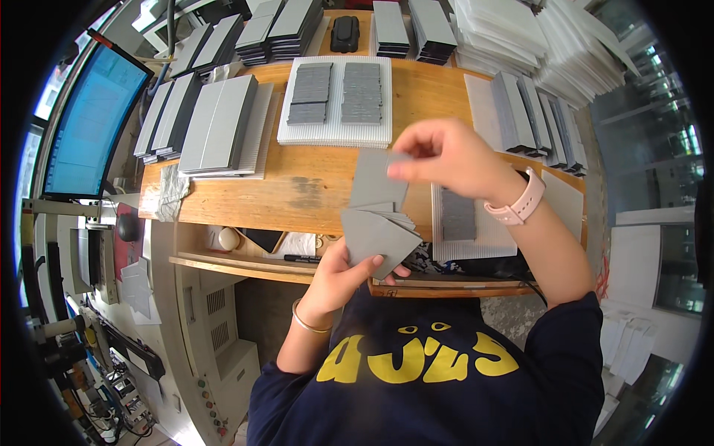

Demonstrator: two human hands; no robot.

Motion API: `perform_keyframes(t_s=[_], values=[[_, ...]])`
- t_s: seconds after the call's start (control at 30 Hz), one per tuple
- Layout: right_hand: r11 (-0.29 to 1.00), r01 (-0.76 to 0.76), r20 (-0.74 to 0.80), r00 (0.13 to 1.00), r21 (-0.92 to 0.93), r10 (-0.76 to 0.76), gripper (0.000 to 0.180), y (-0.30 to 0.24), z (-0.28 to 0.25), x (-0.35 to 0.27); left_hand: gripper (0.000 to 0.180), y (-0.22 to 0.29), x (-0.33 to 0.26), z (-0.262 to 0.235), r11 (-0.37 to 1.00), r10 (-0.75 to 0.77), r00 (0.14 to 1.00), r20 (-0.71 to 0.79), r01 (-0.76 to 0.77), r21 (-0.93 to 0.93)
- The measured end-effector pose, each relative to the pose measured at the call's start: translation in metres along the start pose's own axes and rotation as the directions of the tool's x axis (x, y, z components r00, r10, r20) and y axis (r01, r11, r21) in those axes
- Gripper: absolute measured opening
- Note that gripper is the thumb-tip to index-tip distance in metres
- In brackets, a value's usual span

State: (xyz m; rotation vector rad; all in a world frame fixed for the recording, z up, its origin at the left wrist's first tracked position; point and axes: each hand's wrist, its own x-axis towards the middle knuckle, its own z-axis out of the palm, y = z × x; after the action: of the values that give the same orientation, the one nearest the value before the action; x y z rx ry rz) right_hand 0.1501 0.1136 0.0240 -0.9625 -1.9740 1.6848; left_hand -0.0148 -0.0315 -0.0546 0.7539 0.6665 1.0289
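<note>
My left hand (341, 276) grips a small fanned bundle of thin grey sheets (381, 236) in front of my chest, its thumb lying across the top one. Just beyond the bundle, my right hand (450, 157) pinches one flat grey sheet (375, 177) at its upper right corner. That sheet's lower edge meets or overlaps the fanned bundle; I cannot tell which. The right fingertips are a little blurred. Beneath my right forearm, a stack of grey sheets (458, 214) lies on a white corrugated board (476, 249).
Two grey stacks (309, 93) (362, 93) rest on white corrugated boards (335, 134) mid-table. More stacks (217, 123) (520, 111) line both sides. A black case (344, 34) sits at the back. An open drawer (245, 260) holds small items; a monitor (93, 123) stands left.
</note>
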Motion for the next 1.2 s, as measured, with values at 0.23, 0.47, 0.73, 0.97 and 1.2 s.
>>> perform_keyframes(t_s=[0.23,0.47,0.73,0.97,1.2], values=[[0.968,-0.253,-0.06,0.966,-0.001,0.252,0.022,0.022,-0.012,0.006,0.028,-0.004,-0.007,-0.007,0.986,0.084,0.995,-0.048,-0.09,-0.141],[0.927,-0.181,-0.139,0.98,-0.328,0.142,0.022,0.046,-0.006,0.009,0.032,0.007,-0.005,0.005,0.932,0.231,0.972,-0.042,-0.233,-0.276],[0.985,-0.084,-0.078,0.994,-0.15,0.073,0.018,0.006,0.012,-0.015,0.032,0.011,-0.004,0.011,0.923,0.287,0.957,-0.051,-0.29,-0.254],[0.995,0.003,-0.064,0.998,-0.104,-0.009,0.009,-0.03,0.024,-0.042,0.033,0.012,0.001,0.018,0.94,0.277,0.96,-0.046,-0.281,-0.196],[1.0,0.03,-0.099,0.995,-0.007,-0.031,0.005,-0.031,0.029,-0.046,0.034,0.012,0.002,0.021,0.951,0.287,0.957,-0.026,-0.288,-0.112]])
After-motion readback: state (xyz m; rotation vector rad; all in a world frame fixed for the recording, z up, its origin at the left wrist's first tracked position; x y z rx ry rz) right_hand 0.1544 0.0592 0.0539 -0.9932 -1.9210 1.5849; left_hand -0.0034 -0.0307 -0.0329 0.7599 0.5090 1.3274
